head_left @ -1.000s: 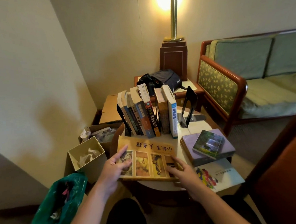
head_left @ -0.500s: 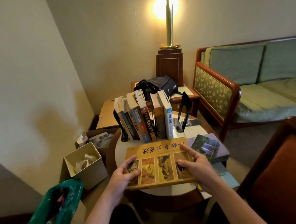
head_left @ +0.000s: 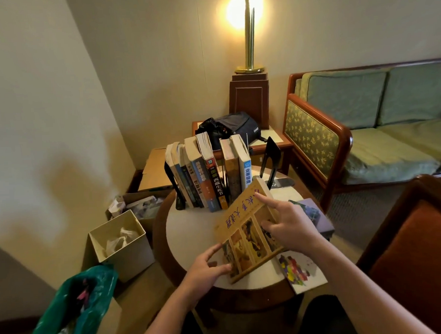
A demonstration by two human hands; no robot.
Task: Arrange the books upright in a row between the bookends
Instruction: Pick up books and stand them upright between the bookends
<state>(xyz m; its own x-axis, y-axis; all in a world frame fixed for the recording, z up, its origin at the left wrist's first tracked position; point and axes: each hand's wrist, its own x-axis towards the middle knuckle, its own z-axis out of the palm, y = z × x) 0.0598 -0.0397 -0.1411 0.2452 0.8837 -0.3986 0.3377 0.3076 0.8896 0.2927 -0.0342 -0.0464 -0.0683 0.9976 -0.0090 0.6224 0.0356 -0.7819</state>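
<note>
The yellow book (head_left: pixel 246 232) is held slanted above the counter (head_left: pixel 189 235), just in front of the row of books (head_left: pixel 207 177). Its far corner reaches toward the open gap between the last upright book and the right bookend (head_left: pixel 272 159). That slant looks like a turn from flat toward upright, so the spine can face outward like the others.

The left hand (head_left: pixel 207 268) pinches the book's near corner, thumb on the cover. The right hand (head_left: pixel 291 229) grips the opposite long edge, with its thumb on the cover and its forefinger stretched along the top toward the far corner. The other fingers (head_left: pixel 265 199) curl behind, so the book lies between the two hands, which likely steady and steer it. Whether its near edge touches the counter I cannot tell.

The row leans slightly against the left bookend (head_left: pixel 173 184). A thin book (head_left: pixel 303 272) lies flat nearby, not yet shelved.
</note>
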